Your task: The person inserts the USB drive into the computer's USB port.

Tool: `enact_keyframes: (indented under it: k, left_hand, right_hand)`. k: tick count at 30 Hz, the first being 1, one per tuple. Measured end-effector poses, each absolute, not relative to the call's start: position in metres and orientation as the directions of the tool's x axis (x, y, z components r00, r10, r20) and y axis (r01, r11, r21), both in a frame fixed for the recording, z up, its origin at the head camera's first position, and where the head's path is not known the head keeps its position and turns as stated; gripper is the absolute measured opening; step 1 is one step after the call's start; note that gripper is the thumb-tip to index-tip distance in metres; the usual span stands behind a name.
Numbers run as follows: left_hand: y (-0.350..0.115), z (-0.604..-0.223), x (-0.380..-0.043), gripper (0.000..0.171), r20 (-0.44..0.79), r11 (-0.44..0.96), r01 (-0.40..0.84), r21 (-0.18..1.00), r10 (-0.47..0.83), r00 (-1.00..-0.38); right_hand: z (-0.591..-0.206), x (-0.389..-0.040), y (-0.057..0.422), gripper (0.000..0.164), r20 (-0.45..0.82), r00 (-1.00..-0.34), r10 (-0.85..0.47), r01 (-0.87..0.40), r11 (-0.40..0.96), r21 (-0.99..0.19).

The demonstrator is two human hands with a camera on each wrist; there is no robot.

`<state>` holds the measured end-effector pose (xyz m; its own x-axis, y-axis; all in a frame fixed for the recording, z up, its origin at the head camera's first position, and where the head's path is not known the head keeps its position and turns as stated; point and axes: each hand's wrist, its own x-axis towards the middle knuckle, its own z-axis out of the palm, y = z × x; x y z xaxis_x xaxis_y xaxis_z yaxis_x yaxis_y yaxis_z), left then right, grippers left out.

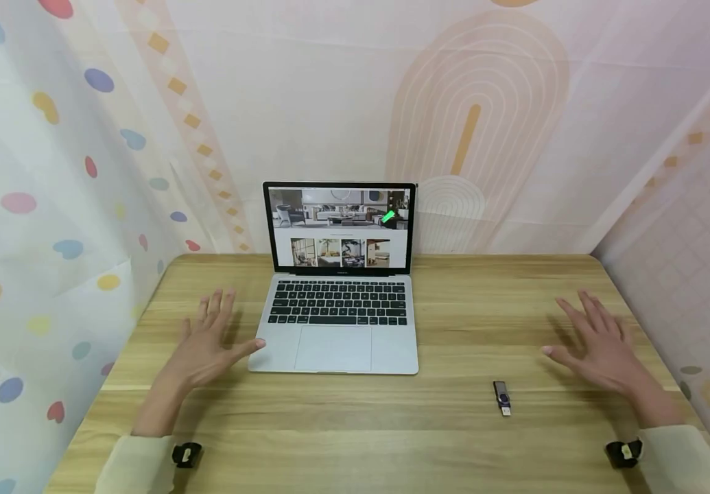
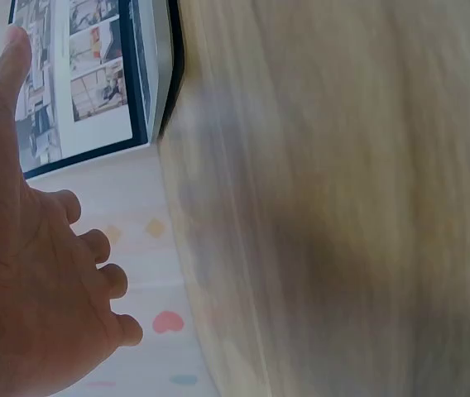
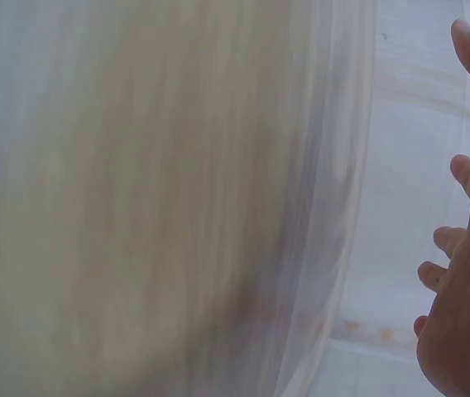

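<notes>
An unfolded laptop point(image 1: 333, 348) stands at the back middle of the wooden table, its lit screen point(image 1: 339, 230) showing pictures of furniture. To its left hovers my left hand point(image 1: 203, 353), fingers spread, the thumb reaching toward the laptop's front left corner; whether the thumb touches it I cannot tell. My right hand point(image 1: 598, 350) is spread above the right side of the table and holds nothing. Between the laptop and that hand lies a USB flash drive point(image 1: 501, 398), its metal plug toward me. In the left wrist view the laptop's screen point(image 2: 94, 124) shows beyond my left hand point(image 2: 36, 273).
A patterned cloth point(image 1: 305, 89) hangs behind the table, and a dotted one point(image 1: 40, 240) hangs on the left. Wood-grained tabletop point(image 1: 342, 432) extends in front of the laptop. Each wrist wears a black strap-like device point(image 1: 186, 454).
</notes>
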<state>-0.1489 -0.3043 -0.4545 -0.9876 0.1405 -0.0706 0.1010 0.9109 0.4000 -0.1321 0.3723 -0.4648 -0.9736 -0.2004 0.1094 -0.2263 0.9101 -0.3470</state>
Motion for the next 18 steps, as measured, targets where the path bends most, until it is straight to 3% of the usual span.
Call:
enact_keyframes:
  k: [18]
  left_hand:
    - [-0.279, -0.463, -0.155, 0.118, -0.114, 0.914, 0.146, 0.379, 0.203, -0.973]
  right_hand:
    - [-0.470, -0.129, 0.340, 0.098, 0.132, -0.925, -0.357, -0.376, 0.804, -0.460]
